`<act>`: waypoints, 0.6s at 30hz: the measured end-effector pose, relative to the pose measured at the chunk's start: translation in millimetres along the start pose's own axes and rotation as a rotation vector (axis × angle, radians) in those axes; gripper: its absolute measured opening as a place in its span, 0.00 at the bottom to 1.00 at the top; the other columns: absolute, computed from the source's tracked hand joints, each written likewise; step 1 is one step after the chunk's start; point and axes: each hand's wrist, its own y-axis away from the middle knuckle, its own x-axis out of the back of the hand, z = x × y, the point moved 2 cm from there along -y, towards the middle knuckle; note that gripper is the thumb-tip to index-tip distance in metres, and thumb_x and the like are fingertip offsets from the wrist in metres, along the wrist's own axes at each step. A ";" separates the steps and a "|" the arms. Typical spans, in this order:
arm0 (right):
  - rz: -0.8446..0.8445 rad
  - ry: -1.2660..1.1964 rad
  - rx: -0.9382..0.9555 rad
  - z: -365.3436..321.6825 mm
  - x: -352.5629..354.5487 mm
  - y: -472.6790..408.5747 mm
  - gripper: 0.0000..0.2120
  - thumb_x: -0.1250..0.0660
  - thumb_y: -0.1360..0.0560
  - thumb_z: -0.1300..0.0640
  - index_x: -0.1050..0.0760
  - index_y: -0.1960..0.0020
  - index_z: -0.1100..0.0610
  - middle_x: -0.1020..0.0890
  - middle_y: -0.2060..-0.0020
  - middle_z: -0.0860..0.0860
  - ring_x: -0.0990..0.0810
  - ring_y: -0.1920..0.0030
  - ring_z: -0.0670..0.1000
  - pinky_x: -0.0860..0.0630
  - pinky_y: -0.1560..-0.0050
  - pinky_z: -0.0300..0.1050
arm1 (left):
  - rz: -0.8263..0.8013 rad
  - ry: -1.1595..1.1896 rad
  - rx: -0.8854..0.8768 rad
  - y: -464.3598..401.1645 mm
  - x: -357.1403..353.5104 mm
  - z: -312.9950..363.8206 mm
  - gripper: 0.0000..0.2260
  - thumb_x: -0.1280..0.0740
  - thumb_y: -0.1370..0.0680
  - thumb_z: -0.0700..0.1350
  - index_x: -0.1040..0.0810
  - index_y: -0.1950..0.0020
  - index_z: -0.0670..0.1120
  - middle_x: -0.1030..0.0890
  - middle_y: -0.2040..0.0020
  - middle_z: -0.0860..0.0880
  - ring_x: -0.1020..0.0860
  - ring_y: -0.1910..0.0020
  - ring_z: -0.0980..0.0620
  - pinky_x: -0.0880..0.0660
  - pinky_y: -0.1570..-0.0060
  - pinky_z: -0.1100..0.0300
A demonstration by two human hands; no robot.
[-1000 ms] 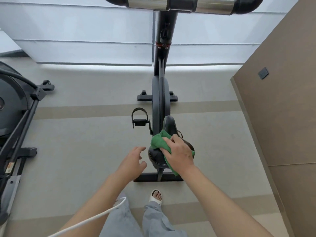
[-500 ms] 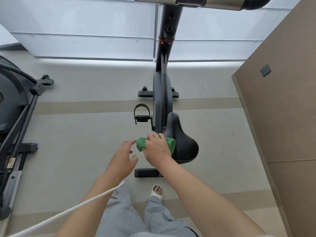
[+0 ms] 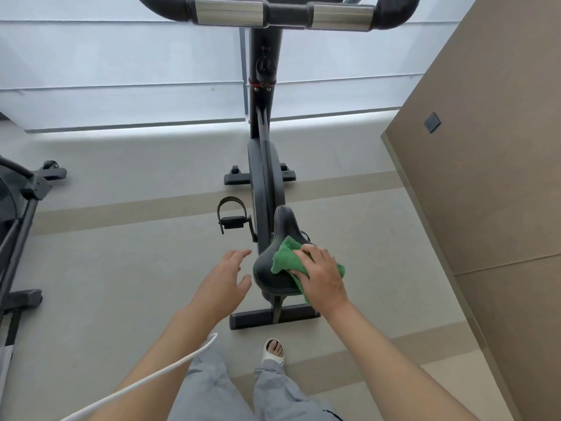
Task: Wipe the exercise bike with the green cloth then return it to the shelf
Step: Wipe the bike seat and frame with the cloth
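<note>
Right hand [image 3: 323, 276] seemingly grips green cloth [image 3: 287, 258] on saddle [image 3: 273, 275], nose pointing away; left hand [image 3: 223, 279] open.

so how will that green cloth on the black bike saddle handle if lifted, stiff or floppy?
Probably floppy: the green cloth bunches in folds under the right hand and drapes over the edge of the black padded saddle. Likely light, since one hand moves it. Its fuzzy-looking weave should grip rather than slide, though the texture is hard to judge.
</note>
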 end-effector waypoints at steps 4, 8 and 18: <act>0.063 -0.073 -0.241 16.7 8.0 30.2 0.22 0.28 0.21 0.57 0.23 0.28 0.56 0.24 0.34 0.50 0.26 0.38 0.55 0.21 0.40 0.56 | -0.071 -0.127 -0.123 -12.0 -18.6 20.4 0.23 0.34 0.17 0.49 0.32 0.22 0.53 0.30 0.26 0.54 0.29 0.30 0.51 0.28 0.31 0.55; 0.075 -0.142 -0.432 -0.4 0.7 34.1 0.24 0.32 0.18 0.53 0.29 0.23 0.57 0.28 0.28 0.50 0.28 0.32 0.54 0.24 0.34 0.54 | -0.124 -0.294 -0.164 -22.7 -36.9 28.9 0.26 0.32 0.19 0.52 0.34 0.21 0.53 0.33 0.24 0.54 0.33 0.28 0.49 0.29 0.29 0.53; -0.171 -0.149 -0.601 17.3 -1.5 -59.9 0.17 0.41 0.15 0.43 0.24 0.41 0.54 0.17 0.45 0.54 0.20 0.44 0.61 0.24 0.44 0.57 | -0.009 -0.326 -0.135 -31.4 -50.2 27.2 0.22 0.25 0.24 0.46 0.23 0.30 0.53 0.26 0.30 0.54 0.27 0.36 0.49 0.23 0.46 0.51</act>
